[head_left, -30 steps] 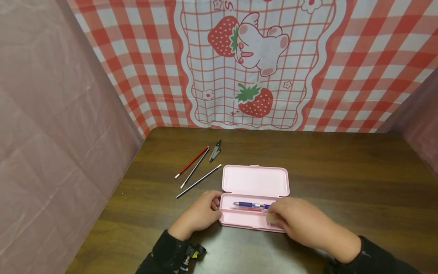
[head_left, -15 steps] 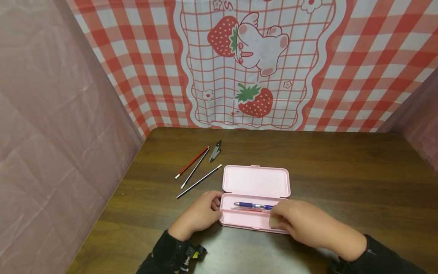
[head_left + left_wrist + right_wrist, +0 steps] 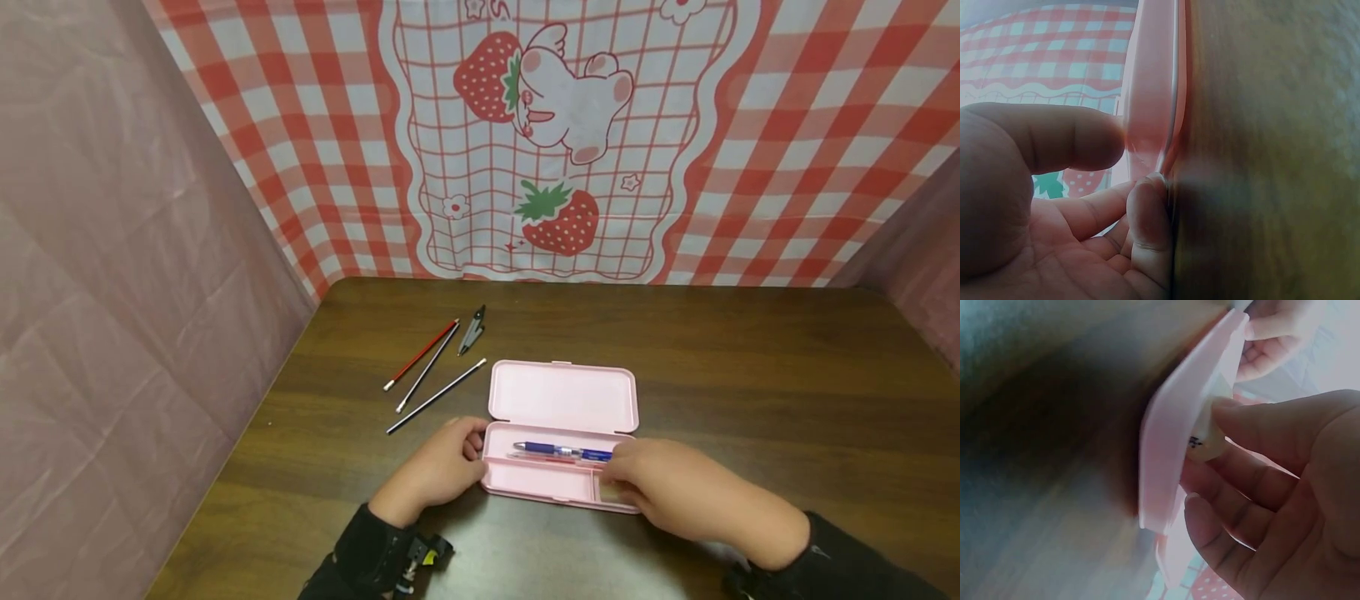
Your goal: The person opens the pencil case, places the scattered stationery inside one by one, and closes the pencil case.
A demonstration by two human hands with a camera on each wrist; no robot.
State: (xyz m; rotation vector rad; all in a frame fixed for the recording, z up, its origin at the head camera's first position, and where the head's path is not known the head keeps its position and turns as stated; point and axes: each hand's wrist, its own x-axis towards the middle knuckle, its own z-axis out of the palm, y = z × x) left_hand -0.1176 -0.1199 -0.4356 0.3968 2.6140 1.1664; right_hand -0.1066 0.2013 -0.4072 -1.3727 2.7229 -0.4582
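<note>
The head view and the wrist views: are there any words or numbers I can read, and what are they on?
Red and white checked strawberry cloth: a red mark at the top edge, cut off, unreadable.
Small cream eraser pinched by the right hand inside the open pink plastic pencil case: small black print, too blurred to read.
Blue pen in the case: no readable print.

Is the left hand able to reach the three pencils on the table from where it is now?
Probably yes. The left hand rests at the pencil case's left end, and the pencils lie just beyond it on bare table, nothing between.
</note>
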